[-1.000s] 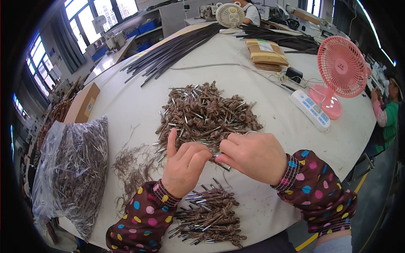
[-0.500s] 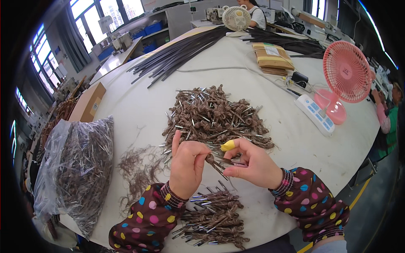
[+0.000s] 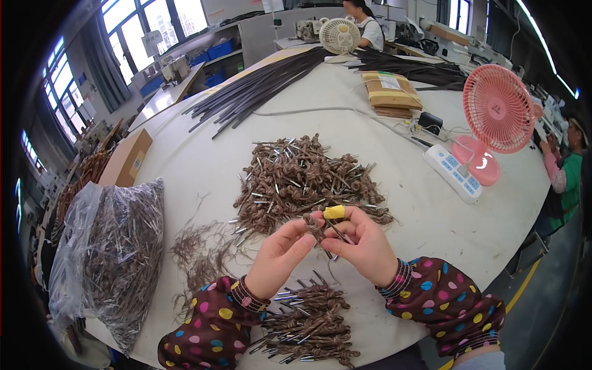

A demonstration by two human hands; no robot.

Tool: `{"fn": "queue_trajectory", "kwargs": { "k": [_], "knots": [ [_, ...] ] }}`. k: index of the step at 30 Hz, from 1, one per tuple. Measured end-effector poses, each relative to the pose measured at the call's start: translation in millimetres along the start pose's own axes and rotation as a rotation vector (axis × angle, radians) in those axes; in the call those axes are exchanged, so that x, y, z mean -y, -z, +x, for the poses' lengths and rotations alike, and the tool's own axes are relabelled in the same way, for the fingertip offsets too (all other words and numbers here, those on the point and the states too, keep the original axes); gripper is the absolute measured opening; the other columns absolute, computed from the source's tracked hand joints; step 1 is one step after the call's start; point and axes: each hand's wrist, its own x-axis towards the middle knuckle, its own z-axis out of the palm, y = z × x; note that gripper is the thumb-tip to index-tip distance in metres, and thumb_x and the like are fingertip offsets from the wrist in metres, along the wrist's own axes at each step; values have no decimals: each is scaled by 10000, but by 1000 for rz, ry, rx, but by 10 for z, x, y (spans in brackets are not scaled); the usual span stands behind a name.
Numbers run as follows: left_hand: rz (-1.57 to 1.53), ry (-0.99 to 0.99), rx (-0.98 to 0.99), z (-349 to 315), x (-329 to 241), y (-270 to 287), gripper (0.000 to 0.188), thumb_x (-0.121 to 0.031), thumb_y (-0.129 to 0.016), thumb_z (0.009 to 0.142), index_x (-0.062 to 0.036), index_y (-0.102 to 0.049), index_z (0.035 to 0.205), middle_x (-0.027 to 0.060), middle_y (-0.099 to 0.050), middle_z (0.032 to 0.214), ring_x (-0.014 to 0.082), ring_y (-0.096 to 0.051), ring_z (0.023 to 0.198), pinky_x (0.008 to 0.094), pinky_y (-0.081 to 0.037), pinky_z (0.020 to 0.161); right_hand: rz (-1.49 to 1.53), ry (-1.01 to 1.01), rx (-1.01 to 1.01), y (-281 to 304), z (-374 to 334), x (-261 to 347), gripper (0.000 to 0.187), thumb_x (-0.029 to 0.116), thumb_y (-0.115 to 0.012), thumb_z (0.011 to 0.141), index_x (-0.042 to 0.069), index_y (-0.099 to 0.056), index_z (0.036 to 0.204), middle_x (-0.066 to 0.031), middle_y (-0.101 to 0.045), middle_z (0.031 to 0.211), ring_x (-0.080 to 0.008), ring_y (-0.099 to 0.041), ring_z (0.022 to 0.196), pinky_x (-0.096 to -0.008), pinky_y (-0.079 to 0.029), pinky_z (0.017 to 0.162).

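Pinched in the fingers of my left hand (image 3: 282, 254) is a brown knotted cord (image 3: 313, 226). My right hand (image 3: 365, 246), with a yellow cover on one fingertip, meets it from the other side. Its fingers are closed on a slim dark metal tool that looks like small thread snips (image 3: 337, 233), mostly hidden in the palm. Just beyond my hands lies a heap of knotted brown cords (image 3: 302, 179) with shiny metal tips. Closer to me, between my forearms, is a smaller, more orderly pile of the same cords (image 3: 314, 324).
Loose brown thread trimmings (image 3: 200, 250) lie left of my hands, beside a clear plastic bag of cords (image 3: 117, 259) and a cardboard box (image 3: 126, 158). To the right stand a pink fan (image 3: 498, 108) and a white power strip (image 3: 453, 172). Dark strips (image 3: 253, 92) lie farther back.
My left fingers have turned and closed around the knotted cord, the raised finger now lowered. My right hand has moved slightly left and down, bringing both hands closer together.
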Motion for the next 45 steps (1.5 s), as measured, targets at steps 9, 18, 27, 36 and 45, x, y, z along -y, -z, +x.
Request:
{"fn": "queue_trajectory", "kwargs": {
  "k": [9,18,27,36,45],
  "knots": [
    [1069,-447,-150,17,-71,35,101,-56,-669,817,-62,-640,914,44,-668,870,205,-619,856,340,-458,889,-31,104,-42,72,32,33,412,132,-734,815,15,-525,1150,14,-599,906,33,-421,588,-130,-375,524],
    [1112,-563,-200,18,-70,-2,163,-40,-734,728,-65,-681,880,57,-659,814,224,-604,725,322,-473,660,-322,145,-61,87,26,46,152,121,-699,838,9,-642,922,49,-565,650,5,-389,556,-190,-324,480],
    [752,-78,-245,35,-69,188,128,-77,-674,807,-39,-671,930,76,-655,818,228,-633,788,315,-504,713,-130,122,-68,117,21,55,144,89,-670,858,-11,-630,953,-3,-649,818,-17,-535,714,-171,-434,628],
    [1042,-514,-163,40,-122,5,246,-85,-702,771,-54,-643,1007,101,-619,1037,276,-600,922,356,-481,808,-292,85,-76,113,-13,79,147,55,-675,857,0,-605,974,24,-611,854,-3,-476,708,-153,-385,622],
    [1113,-656,-236,37,-27,-30,162,-2,-709,747,-54,-683,899,75,-685,873,251,-658,792,354,-528,748,-351,235,-134,45,-33,-21,157,90,-699,831,8,-628,945,38,-576,654,-5,-384,531,-188,-327,474]
  ]
}}
